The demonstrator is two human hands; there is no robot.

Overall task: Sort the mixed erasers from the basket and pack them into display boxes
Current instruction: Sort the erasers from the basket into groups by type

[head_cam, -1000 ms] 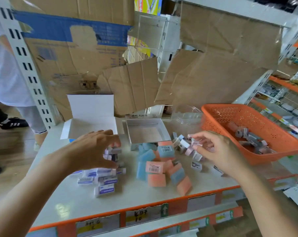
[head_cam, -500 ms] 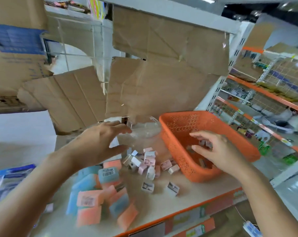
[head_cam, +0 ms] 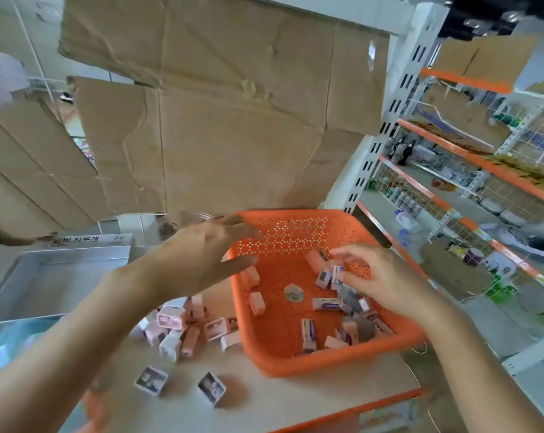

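Pinching a white eraser [head_cam: 337, 273] inside the basket [head_cam: 295, 368], the right hand [head_cam: 386, 282] sits nearest the loose erasers [head_cam: 326, 304]; the left hand [head_cam: 195, 257] hovers spread open.

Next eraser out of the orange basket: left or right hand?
Right. The right hand is inside the basket, and its fingers appear to pinch a white eraser. The left hand is open, above the basket's left rim, holding nothing.

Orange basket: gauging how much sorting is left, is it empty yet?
Not empty: several erasers lie scattered inside the orange basket, where the right hand reaches.
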